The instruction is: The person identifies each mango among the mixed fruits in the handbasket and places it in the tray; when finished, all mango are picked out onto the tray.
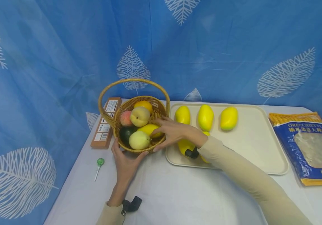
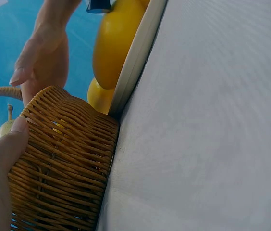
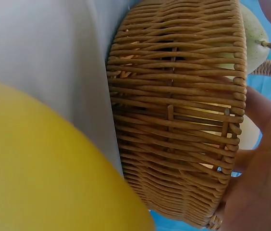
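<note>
My left hand [image 1: 125,162] holds the near side of a wicker basket [image 1: 142,151], thumb at the rim. In the left wrist view, the left thumb [image 2: 10,147] lies on the woven edge. My right hand [image 1: 172,131] reaches over the basket's right rim, its fingers extended over a yellow mango [image 1: 152,130] inside and its thumb spread apart near the rim. Around that mango lie a pale green pear [image 1: 139,140], a dark green fruit [image 1: 126,133], a pale peach [image 1: 140,116], a pinkish peach [image 1: 126,118] and an orange fruit [image 1: 144,105].
On the right, a beige tray [image 1: 256,140] bears several mangoes [image 1: 205,117], some partly hidden by the right forearm. Beyond it lies a blue pasta bag [image 1: 309,147]. A brown box [image 1: 104,128] lies left of the basket, with a green lollipop [image 1: 100,162] nearer me.
</note>
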The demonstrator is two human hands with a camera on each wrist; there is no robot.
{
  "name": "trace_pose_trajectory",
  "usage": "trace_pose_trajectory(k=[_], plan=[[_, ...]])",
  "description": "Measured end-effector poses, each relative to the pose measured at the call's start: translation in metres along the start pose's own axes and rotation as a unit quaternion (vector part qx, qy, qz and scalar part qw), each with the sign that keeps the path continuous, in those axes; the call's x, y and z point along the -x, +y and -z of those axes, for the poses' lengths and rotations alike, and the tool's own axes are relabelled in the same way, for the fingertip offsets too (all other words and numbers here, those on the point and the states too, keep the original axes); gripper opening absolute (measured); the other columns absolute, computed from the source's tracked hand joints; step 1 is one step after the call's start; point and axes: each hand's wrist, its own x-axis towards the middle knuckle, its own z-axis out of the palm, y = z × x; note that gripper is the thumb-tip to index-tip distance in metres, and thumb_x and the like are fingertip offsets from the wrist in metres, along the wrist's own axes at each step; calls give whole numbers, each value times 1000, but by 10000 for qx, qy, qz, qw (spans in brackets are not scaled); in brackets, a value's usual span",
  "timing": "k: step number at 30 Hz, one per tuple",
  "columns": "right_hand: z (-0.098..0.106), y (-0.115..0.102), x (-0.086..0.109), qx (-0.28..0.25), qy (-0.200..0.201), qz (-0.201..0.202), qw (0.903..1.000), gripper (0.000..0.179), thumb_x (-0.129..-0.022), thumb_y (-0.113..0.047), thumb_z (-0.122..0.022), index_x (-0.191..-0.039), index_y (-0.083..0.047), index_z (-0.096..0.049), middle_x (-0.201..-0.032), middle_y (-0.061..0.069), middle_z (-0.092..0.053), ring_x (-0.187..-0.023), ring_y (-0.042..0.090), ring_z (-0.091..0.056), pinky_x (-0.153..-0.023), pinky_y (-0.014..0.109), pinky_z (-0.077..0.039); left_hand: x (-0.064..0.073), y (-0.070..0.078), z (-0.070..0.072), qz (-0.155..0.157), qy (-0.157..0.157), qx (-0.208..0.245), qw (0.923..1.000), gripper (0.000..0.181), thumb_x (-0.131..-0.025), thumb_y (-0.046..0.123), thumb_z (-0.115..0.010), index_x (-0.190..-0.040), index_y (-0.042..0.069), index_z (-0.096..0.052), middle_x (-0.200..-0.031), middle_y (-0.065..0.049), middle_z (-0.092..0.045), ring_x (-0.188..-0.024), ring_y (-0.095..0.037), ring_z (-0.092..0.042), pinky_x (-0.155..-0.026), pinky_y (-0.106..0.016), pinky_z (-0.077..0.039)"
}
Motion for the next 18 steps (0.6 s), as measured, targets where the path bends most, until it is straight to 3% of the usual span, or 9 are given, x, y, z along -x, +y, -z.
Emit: trace_pose_trajectory(k=[7, 18], plan=[[-3, -1, -3, 190, -193, -72, 9996, 65, -80, -69, -64, -131, -29, -64, -155, 16, -35, -146, 31, -27, -118, 62, -13, 0, 1, 0, 24, 30, 6, 10000, 117, -67, 27, -92, -154, 7, -17, -153, -20, -23, -139, -33, -30, -107, -57, -34], [-2, 1, -2, 164, 150, 80, 9997, 58, -78, -64, -69, -124, -29, -68, -149, 17, -42, -140, 33, -36, -115, 57, -24, 1, -1, -1, -99, 84, -25, 9999, 117, -65, 26, -93, -153, 6, -18, -152, -22, -24, -139, -35, -29, -109, -60, -32]])
